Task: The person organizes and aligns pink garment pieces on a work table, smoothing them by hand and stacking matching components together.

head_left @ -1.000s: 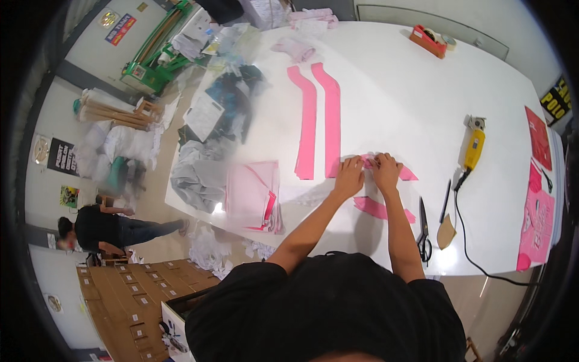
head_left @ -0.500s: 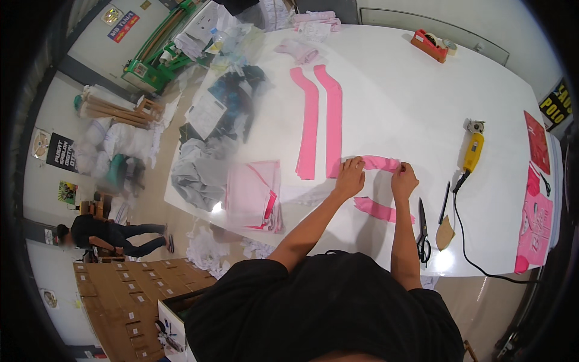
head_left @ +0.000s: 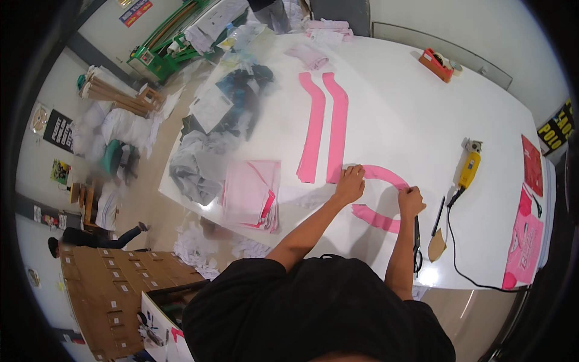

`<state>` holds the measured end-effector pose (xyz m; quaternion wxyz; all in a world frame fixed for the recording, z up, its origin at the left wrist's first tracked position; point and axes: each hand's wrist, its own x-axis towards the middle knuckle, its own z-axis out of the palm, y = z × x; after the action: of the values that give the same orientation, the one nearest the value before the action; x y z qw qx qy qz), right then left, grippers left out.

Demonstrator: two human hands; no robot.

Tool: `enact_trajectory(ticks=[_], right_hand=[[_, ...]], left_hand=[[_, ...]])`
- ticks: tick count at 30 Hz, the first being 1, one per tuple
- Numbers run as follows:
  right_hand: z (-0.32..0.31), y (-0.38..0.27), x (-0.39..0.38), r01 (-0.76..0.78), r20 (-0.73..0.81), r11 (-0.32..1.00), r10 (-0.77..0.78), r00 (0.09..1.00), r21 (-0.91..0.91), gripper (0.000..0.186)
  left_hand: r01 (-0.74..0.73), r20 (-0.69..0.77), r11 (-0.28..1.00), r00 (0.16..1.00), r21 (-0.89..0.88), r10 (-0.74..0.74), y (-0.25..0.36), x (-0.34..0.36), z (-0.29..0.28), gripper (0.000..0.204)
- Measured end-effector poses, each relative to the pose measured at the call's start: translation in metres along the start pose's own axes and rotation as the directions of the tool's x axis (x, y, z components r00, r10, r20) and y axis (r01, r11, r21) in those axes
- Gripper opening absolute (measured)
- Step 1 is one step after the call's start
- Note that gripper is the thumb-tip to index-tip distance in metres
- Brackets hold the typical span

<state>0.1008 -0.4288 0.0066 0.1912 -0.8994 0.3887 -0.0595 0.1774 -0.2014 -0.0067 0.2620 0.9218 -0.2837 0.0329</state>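
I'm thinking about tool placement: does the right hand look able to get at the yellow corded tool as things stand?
Probably yes, if the right hand lets go of the curved pink strip: only white table separates that hand from the yellow corded tool, and nothing covers it.

head-worn fisheye looks down across the table [head_left: 398, 108]

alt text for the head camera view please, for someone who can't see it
On a white table, a person's left hand and right hand are at opposite ends of a curved pink strip. Another curved piece lies nearer the person, and two long pink strips lie farther away. To the right is a yellow corded cutter.
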Motion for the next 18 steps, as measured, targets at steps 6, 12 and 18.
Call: enact_trajectory(ticks=[6, 12, 18], right_hand=[[-0.01, -0.016, -0.008, 0.284, -0.127, 0.953, -0.271, 0.954, 0.102, 0.022], [0.0, 0.017, -0.006, 0.277, -0.045, 0.961, -0.278, 0.96, -0.016, 0.027], [-0.013, 0.018, -0.016, 0.343, -0.072, 0.938, -0.34, 0.938, 0.046, 0.026]], left_hand=[[0.023, 0.04, 1.0, 0.999, 0.002, -0.023, -0.004, 0.0, 0.004, 0.041], [-0.002, -0.008, 1.0, 1.0, 0.021, 0.002, -0.003, -0.004, 0.001, 0.036], [0.028, 0.044, 0.999, 0.999, 0.018, -0.029, -0.006, -0.007, 0.0, 0.038]])
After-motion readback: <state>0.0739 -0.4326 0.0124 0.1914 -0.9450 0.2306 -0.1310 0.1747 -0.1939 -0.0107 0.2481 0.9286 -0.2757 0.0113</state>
